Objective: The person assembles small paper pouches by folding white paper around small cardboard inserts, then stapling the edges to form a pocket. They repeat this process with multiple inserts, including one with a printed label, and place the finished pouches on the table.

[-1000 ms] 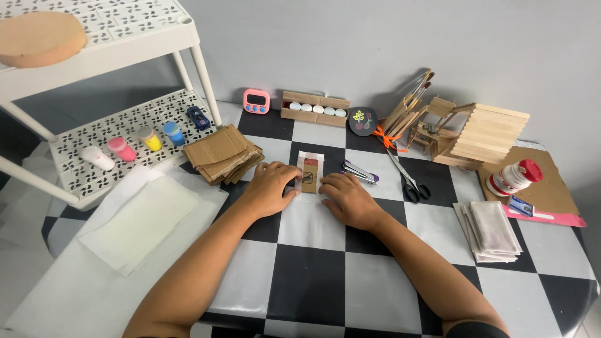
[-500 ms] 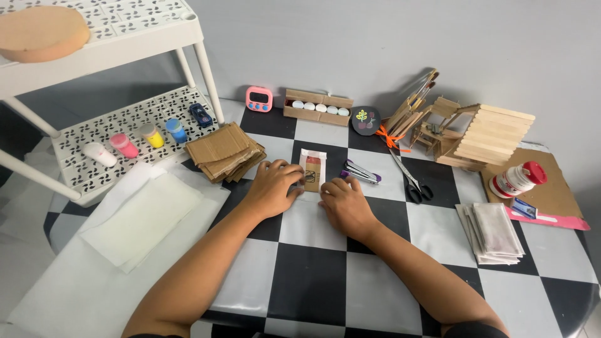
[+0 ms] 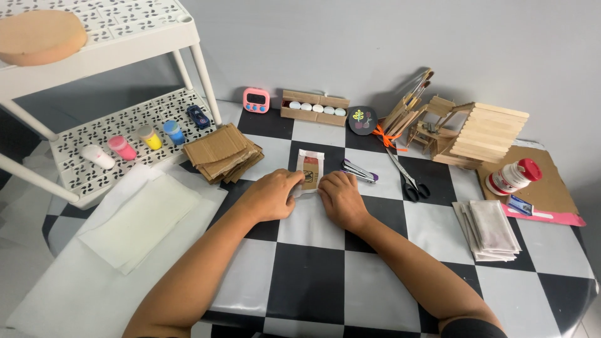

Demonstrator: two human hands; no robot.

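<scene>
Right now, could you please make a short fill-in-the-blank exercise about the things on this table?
1. Both hands, left and right, press on a small ___.
2. The stapler lies to the packet's ___.
3. The scissors have ___ handles.
4. The cardboard stack lies ___ of the packet.

Missing words: packet; right; black; left

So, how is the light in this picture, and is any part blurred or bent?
Head view: soft, even light; faint shadows under both hands and behind the stick house; the small packet sharp; wide lens bends the white shelf at the edge.
</scene>
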